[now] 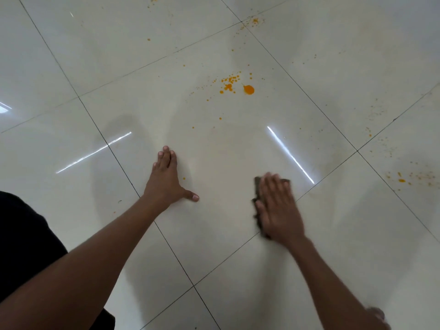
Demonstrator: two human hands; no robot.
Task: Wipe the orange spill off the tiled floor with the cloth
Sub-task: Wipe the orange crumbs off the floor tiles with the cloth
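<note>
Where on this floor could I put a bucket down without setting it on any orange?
The tile near you, between the left hand and the right hand pressing the cloth, is nearly bare: one speck beside the left hand. The tiles at far left look unspotted too. Avoid the big blob ahead and the specks at right.

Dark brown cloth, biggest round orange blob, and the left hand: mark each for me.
Dark brown cloth [287,181], head view, far corner showing past the fingertips.
Biggest round orange blob [249,89], head view, its centre.
Left hand [164,181], head view, back of the hand, flat on the tile.
</note>
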